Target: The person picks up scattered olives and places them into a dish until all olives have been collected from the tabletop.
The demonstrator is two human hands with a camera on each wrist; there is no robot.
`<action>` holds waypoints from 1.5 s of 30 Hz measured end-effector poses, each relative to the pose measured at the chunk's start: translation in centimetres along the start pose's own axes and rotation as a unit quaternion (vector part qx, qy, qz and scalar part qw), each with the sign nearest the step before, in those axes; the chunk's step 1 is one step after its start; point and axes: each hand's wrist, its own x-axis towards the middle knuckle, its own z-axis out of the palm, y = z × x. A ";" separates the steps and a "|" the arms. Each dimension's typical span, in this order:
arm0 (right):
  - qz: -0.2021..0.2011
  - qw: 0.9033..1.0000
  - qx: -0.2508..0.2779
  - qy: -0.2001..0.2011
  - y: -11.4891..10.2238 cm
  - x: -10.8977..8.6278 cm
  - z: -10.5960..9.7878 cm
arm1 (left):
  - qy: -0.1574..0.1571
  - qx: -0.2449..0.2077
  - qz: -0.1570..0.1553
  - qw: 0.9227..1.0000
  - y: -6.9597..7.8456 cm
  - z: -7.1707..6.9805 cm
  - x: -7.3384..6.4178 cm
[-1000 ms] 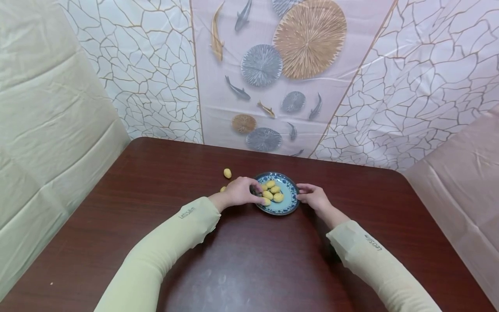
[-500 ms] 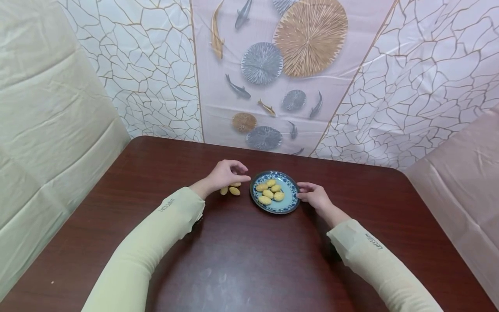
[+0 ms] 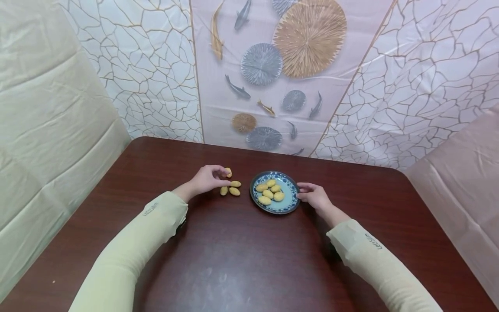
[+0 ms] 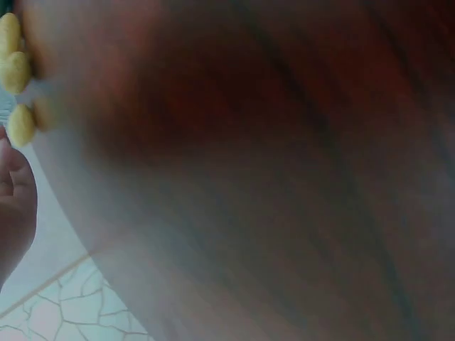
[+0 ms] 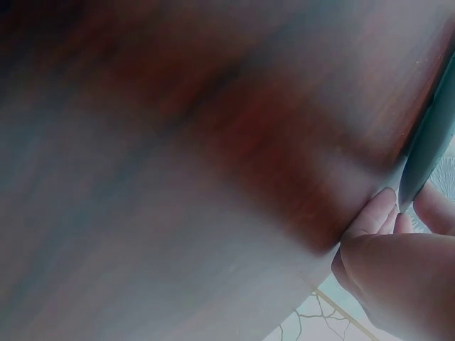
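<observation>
I've got six yellow pieces [image 3: 267, 194] in the blue-rimmed plate [image 3: 289, 197], and four loose yellow pieces [image 3: 234, 191] on the dark table [image 3: 249, 260] to its left. My right wrist view adds what the head view hides: the rim's side profile, pinched by the right hand [image 3: 314, 198], thumb and fingers on opposite faces. The table's far edge runs close behind; I see wide tabletop nearer. The left hand [image 3: 205, 179] reaches over palm-down, thumb and fingers parted beside the loose ones; whether it's touching, I can't tell.
</observation>
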 end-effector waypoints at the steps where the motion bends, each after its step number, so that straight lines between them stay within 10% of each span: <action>1: 0.001 1.000 -0.001 0.000 0.0 0.0 0.0 | -0.003 0.001 -0.004 1.000 -0.2 0.0 -0.1; 29: 0.007 1.000 0.002 0.004 0.0 -0.2 -0.3 | -0.037 0.060 -0.004 0.997 -1.4 0.6 -0.5; 45: 0.002 1.000 0.007 -0.001 0.1 -0.2 -0.1 | -0.010 -0.033 -0.034 0.999 -0.4 0.2 -0.2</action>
